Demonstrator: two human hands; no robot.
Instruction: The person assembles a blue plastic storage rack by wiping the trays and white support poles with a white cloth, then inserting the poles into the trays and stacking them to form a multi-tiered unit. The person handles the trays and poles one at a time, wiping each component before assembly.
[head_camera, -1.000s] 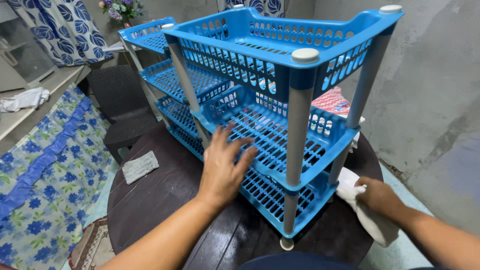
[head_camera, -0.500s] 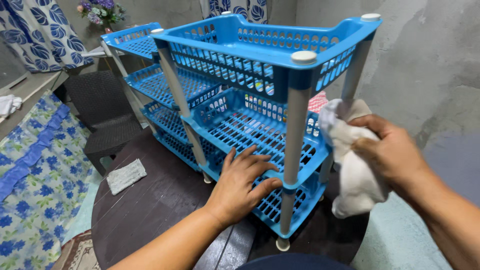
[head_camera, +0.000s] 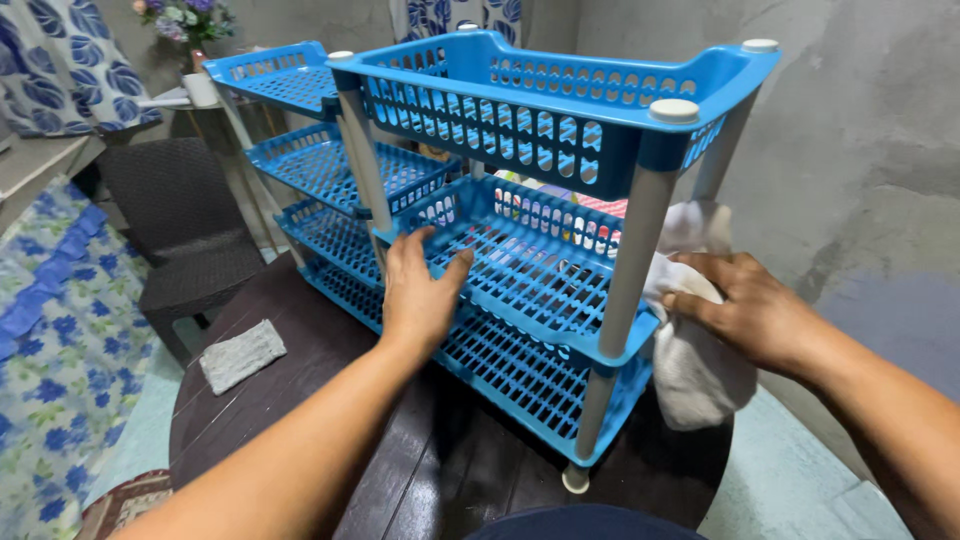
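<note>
A blue plastic rack (head_camera: 540, 95) with three slotted shelves and grey posts stands on a round dark wooden table (head_camera: 300, 400). My left hand (head_camera: 418, 290) grips the front rim of the middle shelf near its left post. My right hand (head_camera: 745, 305) holds a white cloth (head_camera: 695, 365) pressed against the right side of the middle shelf, beside the grey corner post (head_camera: 625, 290).
A second blue rack (head_camera: 300, 150) stands behind the first, by a dark wicker chair (head_camera: 165, 230). A small grey cloth (head_camera: 240, 354) lies on the table's left part. Floral fabric (head_camera: 50, 330) covers the left side; a grey wall is at right.
My left hand moved from the lower front edge up and left to the middle shelf rim. My right hand brought the cloth in against the rack's right side.
</note>
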